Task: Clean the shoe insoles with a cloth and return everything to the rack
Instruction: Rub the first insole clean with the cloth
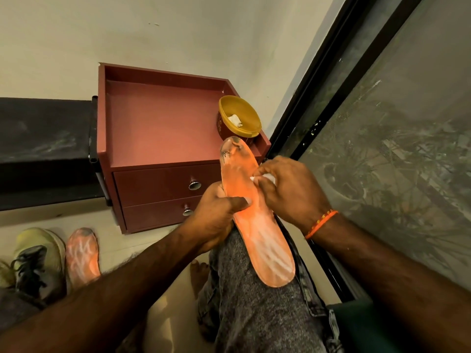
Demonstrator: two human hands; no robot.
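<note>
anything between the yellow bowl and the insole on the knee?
Nothing. In the head view the toe of the held insole reaches right up under the yellow bowl on the red cabinet; whether they touch can't be told.

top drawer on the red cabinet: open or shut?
Shut. The top drawer front sits flush with the lower drawer and the cabinet frame, and no gap or interior shows.

Two orange insoles, one [257,220] on the knee before the cabinet [163,128] and one [82,254] on the floor left of it; one shoe [38,258]; one bowl [239,118] atop the cabinet; two drawers [163,183]; two hands [216,217].
</note>
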